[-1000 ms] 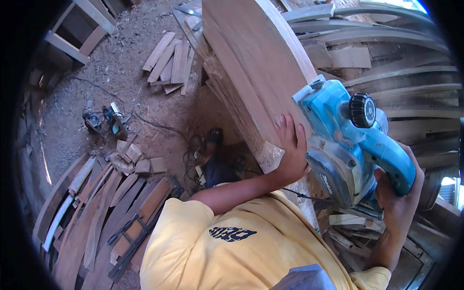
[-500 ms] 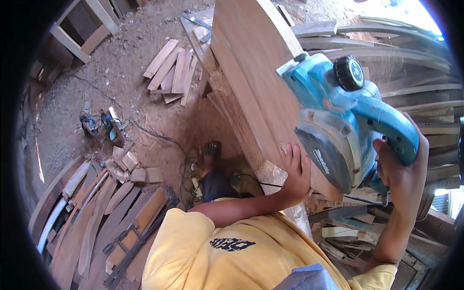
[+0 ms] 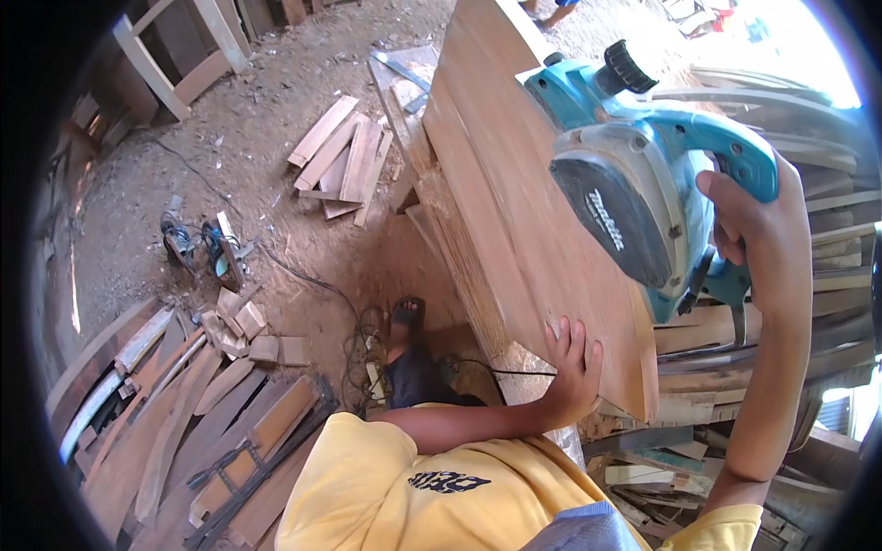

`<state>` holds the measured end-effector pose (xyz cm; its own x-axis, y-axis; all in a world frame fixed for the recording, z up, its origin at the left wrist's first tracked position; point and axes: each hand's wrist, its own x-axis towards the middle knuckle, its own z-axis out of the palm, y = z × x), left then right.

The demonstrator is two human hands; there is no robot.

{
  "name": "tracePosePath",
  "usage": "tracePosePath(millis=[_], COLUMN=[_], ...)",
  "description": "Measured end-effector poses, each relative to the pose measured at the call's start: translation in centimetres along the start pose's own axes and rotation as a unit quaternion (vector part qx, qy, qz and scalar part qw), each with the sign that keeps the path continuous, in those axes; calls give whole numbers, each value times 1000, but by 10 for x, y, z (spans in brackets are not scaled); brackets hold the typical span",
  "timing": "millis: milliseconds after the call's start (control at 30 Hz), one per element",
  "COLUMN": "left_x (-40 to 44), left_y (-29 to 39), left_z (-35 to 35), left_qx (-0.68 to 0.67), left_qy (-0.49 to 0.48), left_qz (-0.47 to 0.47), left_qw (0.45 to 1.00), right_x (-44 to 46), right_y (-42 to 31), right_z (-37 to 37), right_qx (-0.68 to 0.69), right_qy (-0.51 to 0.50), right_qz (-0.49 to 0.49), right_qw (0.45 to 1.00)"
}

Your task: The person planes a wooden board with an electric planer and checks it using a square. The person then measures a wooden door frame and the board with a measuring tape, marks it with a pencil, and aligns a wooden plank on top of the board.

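My right hand (image 3: 749, 216) is closed round the rear handle of a blue Makita electric planer (image 3: 634, 184). The planer sits along the upper right edge of a broad wooden board (image 3: 514, 184); whether its sole touches the wood is hidden. My left hand (image 3: 571, 372) lies against the board's near end, fingers stretched flat on its face, the thumb out of sight. Beneath the board is a rough timber bench (image 3: 469, 275), with a metal square (image 3: 401, 70) on its far end.
Short planks (image 3: 344, 156) lie on the dirt floor. Two power tools (image 3: 202, 243) stand left, with a cord (image 3: 308, 280) running towards my foot. Cut boards and a clamp (image 3: 225, 468) fill the lower left. Curved timbers (image 3: 827, 230) are stacked at right. Another person's foot (image 3: 559, 14) shows at the top.
The planer and my right hand have moved up and slightly left in view, tilting so more of the handle shows. My left hand stays on the board's near end. The view has shifted slightly.
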<state>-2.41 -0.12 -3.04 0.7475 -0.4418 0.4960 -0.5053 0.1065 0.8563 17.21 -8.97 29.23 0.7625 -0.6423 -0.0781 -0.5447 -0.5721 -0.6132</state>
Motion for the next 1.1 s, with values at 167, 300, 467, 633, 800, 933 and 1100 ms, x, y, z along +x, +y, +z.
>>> tracePosePath(millis=[167,300,467,633,800,933,1100], left_x=[0,-6,-2,0,4,3,-1], left_y=[2,-3,-2,-3,1,1,-13], left_z=[-1,5,2,4,0,-7,-4], left_qx=[-18,35,36,43,44,18,104], left_qy=[1,-20,-33,-31,-27,-61,-68], left_qz=[-15,7,11,22,20,5,31], left_qw=[1000,999,999,998,998,998,992], right_x=[39,69,124,172,239,291,329], right_y=[-14,-25,-35,-51,-61,-91,-93], right_z=[12,22,33,50,56,66,97], right_qx=[18,19,-2,7,6,83,105], right_qy=[-8,-8,-33,-31,-56,-49,-17], right_qz=[-31,-51,-123,-155,-178,-121,-168], right_qw=[999,998,992,987,982,988,980])
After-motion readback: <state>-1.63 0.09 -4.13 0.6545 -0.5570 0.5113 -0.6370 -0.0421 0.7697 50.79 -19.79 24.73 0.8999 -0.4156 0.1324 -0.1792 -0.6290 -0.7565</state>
